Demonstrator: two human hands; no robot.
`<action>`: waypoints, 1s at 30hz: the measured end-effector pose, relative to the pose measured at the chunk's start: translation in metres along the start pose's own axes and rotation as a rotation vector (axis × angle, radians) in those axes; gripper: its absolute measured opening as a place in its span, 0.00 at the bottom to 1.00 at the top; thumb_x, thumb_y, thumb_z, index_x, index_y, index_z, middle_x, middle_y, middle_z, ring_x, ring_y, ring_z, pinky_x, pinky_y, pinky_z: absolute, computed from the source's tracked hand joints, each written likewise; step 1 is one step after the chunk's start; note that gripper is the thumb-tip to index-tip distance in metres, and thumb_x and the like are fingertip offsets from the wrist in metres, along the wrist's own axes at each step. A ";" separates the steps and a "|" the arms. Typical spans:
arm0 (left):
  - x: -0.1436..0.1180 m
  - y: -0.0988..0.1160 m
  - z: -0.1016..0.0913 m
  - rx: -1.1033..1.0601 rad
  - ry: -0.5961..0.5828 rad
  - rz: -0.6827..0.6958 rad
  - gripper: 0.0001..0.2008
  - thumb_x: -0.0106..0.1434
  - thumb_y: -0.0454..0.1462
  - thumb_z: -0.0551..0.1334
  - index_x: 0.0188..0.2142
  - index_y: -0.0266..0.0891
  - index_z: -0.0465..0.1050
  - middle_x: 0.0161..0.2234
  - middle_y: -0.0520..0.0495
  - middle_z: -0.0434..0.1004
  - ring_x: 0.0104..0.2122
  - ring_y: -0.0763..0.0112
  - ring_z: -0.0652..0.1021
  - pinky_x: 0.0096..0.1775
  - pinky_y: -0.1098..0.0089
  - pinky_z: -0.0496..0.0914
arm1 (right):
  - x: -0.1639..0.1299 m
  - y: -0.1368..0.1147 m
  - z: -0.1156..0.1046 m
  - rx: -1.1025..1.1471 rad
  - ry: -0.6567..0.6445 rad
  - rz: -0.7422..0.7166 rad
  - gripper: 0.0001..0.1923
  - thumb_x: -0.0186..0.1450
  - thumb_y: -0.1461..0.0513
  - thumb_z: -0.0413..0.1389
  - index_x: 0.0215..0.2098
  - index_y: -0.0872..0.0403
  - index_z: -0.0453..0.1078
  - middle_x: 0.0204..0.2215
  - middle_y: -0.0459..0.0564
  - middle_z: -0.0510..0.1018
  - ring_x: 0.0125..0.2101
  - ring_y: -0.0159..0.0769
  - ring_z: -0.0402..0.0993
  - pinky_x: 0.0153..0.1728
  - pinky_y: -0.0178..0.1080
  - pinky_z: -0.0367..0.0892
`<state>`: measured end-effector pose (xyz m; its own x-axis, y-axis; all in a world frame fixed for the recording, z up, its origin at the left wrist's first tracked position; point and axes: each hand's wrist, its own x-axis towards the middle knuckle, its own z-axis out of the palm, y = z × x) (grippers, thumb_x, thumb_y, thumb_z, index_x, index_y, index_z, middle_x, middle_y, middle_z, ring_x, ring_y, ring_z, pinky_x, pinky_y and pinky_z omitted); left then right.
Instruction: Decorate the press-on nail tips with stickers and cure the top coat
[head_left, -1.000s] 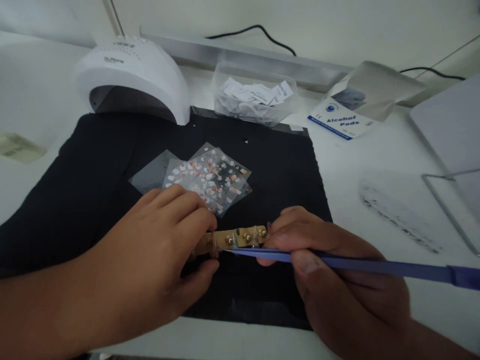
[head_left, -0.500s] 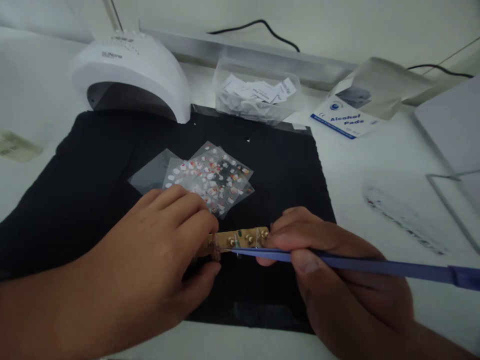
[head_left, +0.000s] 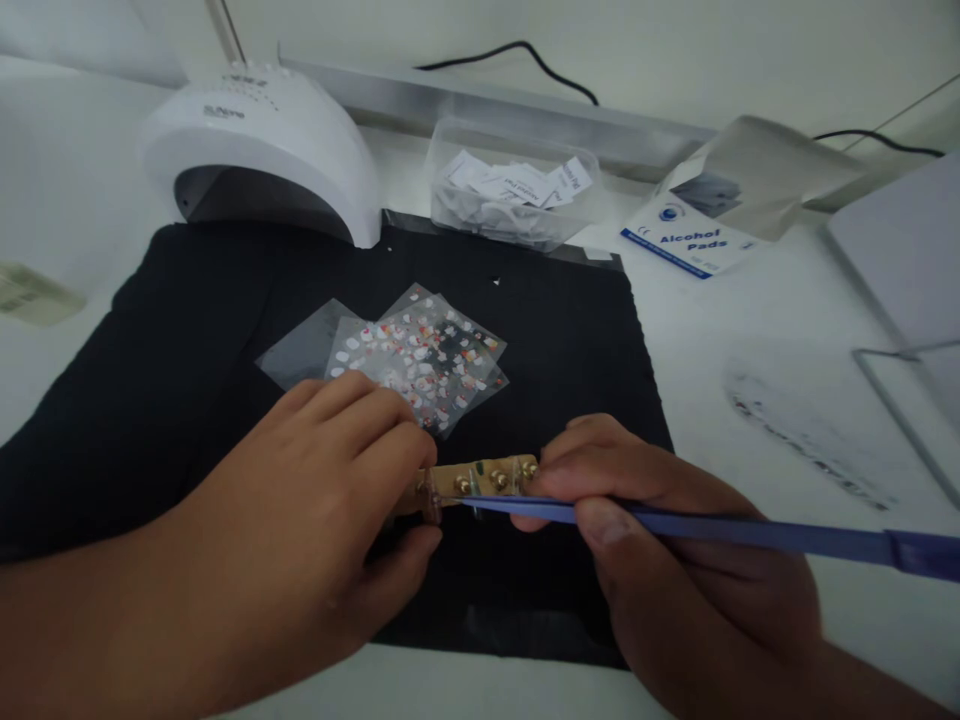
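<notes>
My left hand (head_left: pixel 345 490) is closed around the left end of a tan nail display stand (head_left: pixel 487 470) with gold knobs. Clear nail tips sit across the stand; one nail tip (head_left: pixel 431 497) lies right at my left fingertips. In a pinch, my right hand (head_left: pixel 645 510) holds blue tweezers (head_left: pixel 697 525), their fine points meeting the stand by that left nail tip. Whether the points grip anything is too small to tell. My right fingers rest close to the stand's right end. Behind the hands lie overlapping clear sticker sheets (head_left: pixel 420 350) with white and orange prints.
A black mat (head_left: pixel 570 350) covers the white table. Along the back stand a white nail lamp (head_left: pixel 262 140), a clear tub (head_left: pixel 517 190) of alcohol pad sachets and an opened alcohol pads box (head_left: pixel 697 225). A clear printed strip (head_left: pixel 810 440) lies at the right.
The tweezers and my right hand have shifted very slightly to the left. My left hand and the stand look the same.
</notes>
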<state>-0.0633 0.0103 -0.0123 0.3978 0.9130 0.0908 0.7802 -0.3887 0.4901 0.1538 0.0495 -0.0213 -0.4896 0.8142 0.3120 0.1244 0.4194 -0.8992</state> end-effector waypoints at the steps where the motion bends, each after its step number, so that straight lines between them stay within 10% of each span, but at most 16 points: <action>1: 0.000 0.000 0.000 -0.001 0.000 0.000 0.02 0.61 0.34 0.61 0.32 0.41 0.68 0.33 0.48 0.71 0.36 0.58 0.70 0.37 0.55 0.66 | 0.000 0.000 0.000 -0.007 -0.005 -0.004 0.12 0.66 0.69 0.52 0.40 0.51 0.74 0.27 0.50 0.78 0.31 0.39 0.74 0.29 0.42 0.72; 30: 0.000 0.000 0.000 0.007 -0.001 0.014 0.02 0.61 0.34 0.61 0.32 0.41 0.68 0.33 0.48 0.72 0.36 0.58 0.70 0.36 0.56 0.65 | 0.000 -0.001 -0.003 -0.077 -0.051 -0.075 0.14 0.64 0.71 0.52 0.42 0.51 0.74 0.30 0.49 0.78 0.33 0.38 0.74 0.34 0.43 0.72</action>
<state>-0.0633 0.0103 -0.0126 0.4090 0.9074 0.0964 0.7780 -0.4019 0.4829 0.1559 0.0505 -0.0200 -0.5431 0.7587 0.3597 0.1508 0.5095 -0.8471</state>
